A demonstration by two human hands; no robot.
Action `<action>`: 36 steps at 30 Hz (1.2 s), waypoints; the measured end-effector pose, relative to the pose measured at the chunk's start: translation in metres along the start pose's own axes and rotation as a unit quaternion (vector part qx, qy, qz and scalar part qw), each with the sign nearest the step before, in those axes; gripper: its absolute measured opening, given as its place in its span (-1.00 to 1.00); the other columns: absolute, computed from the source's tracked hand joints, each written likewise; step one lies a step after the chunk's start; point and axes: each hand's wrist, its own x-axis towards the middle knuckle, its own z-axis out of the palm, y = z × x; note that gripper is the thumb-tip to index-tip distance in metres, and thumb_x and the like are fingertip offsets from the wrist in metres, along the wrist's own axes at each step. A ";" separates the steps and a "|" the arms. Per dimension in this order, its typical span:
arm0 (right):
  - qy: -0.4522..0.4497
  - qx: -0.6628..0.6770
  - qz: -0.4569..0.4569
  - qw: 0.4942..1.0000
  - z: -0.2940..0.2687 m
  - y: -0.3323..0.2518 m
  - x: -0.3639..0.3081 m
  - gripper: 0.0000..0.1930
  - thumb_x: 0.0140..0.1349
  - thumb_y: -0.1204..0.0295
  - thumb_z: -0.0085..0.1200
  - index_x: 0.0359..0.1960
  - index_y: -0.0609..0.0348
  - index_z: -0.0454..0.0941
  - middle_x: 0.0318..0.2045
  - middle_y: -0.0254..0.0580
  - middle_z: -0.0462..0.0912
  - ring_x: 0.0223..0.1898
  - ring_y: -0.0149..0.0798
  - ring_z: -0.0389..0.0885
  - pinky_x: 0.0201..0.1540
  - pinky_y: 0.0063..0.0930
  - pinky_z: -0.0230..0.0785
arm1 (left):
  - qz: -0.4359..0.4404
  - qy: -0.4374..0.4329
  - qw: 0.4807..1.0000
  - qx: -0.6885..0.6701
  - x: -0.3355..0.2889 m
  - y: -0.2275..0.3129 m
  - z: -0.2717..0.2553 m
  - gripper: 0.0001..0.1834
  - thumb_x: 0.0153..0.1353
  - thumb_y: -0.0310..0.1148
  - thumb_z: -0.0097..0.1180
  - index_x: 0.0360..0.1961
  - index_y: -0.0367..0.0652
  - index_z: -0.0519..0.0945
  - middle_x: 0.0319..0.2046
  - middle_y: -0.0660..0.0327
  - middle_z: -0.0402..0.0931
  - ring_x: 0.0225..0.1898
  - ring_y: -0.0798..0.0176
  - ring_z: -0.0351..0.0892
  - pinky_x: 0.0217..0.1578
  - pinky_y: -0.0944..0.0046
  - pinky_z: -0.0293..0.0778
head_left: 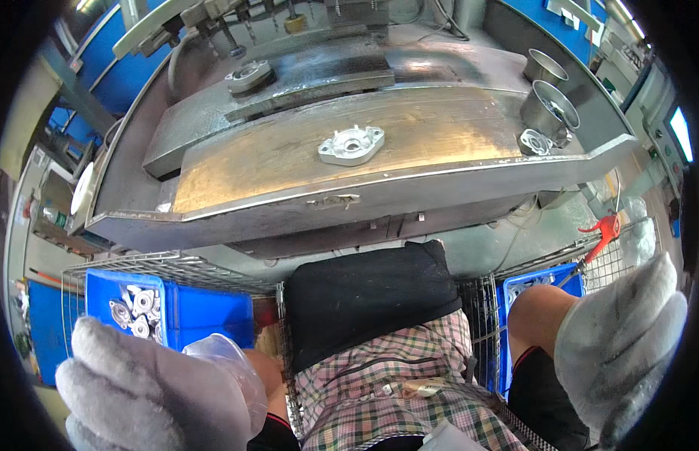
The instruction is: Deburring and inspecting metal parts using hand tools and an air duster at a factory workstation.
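Observation:
My left hand (pixel 158 387), in a grey-white glove with a clear plastic cuff at the wrist, is held up at the lower left. Its fingers lie stretched out side by side, and nothing shows in them. At the lower right, my right hand (pixel 620 334) wears a similar glove, also with fingers extended and no object visible. Both hands are well apart from the workbench. A silver cast metal part (pixel 351 144) with a round central opening lies on the wooden board (pixel 439 124). Another metal part (pixel 249 76) sits on the machine table behind it.
Blue bins (pixel 206 304) with metal parts stand in wire baskets at both sides. Two metal cups (pixel 548 105) and a small casting (pixel 535 141) are at the right of the bench. A red air gun (pixel 606 229) hangs near my right hand. Drill spindles (pixel 229 37) hang above.

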 end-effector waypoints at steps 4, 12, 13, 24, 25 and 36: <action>0.110 0.165 -0.005 0.980 0.008 0.010 -0.029 -0.83 0.42 0.39 0.00 -0.16 0.18 0.61 -0.29 -0.15 0.65 -0.32 -0.39 0.62 -0.29 -0.58 0.46 | 0.001 0.047 0.992 -0.113 0.002 0.003 -0.015 -0.64 0.36 0.15 0.04 -0.14 0.18 0.66 -0.30 0.48 0.51 -0.27 0.29 0.32 -0.20 0.12 0.13; 0.277 0.211 0.126 0.929 0.038 0.023 -0.058 -0.73 0.48 0.46 -0.11 0.09 0.32 0.51 -0.09 -0.05 0.65 -0.12 -0.33 0.61 -0.09 -0.50 0.42 | -0.195 0.136 0.962 0.135 -0.012 -0.030 0.015 -0.57 0.28 -0.08 0.16 0.05 -0.13 0.61 -0.13 0.19 0.58 -0.20 0.22 0.50 -0.18 0.10 0.39; 0.298 0.184 0.185 0.918 0.044 0.023 -0.070 -0.71 0.49 0.47 -0.13 0.12 0.34 0.50 -0.06 -0.04 0.65 -0.10 -0.32 0.61 -0.07 -0.49 0.42 | -0.180 0.225 0.932 0.219 -0.023 -0.058 0.037 -0.57 0.27 -0.19 0.17 0.07 -0.24 0.59 -0.11 0.12 0.59 -0.20 0.19 0.55 -0.18 0.08 0.48; 0.137 -0.238 0.631 0.725 0.050 0.104 -0.292 -0.61 0.41 0.43 0.10 0.22 0.31 0.51 0.12 -0.03 0.63 0.11 -0.16 0.61 0.22 -0.33 0.39 | -0.469 -0.294 0.782 0.287 -0.055 -0.239 0.074 0.03 -0.16 0.05 0.54 0.31 -0.29 0.44 0.17 -0.12 0.54 0.24 -0.10 0.50 0.31 0.03 0.33; 0.102 -0.294 0.652 0.692 0.048 0.108 -0.319 -0.59 0.39 0.39 0.14 0.22 0.30 0.51 0.11 -0.01 0.63 0.12 -0.13 0.61 0.22 -0.31 0.39 | -0.477 -0.306 0.777 0.274 -0.053 -0.244 0.075 0.04 -0.17 0.06 0.55 0.31 -0.28 0.45 0.16 -0.12 0.56 0.23 -0.09 0.52 0.29 0.04 0.36; 0.270 -0.004 0.752 0.601 0.066 0.109 -0.498 -0.34 0.33 0.18 0.24 0.31 0.40 0.38 0.20 0.07 0.55 0.20 -0.14 0.51 0.30 -0.31 0.27 | -0.533 -0.071 0.841 -0.056 -0.065 -0.269 0.114 -0.12 -0.13 -0.33 0.59 0.20 -0.42 0.40 -0.04 0.05 0.65 0.05 0.22 0.62 0.12 0.28 0.50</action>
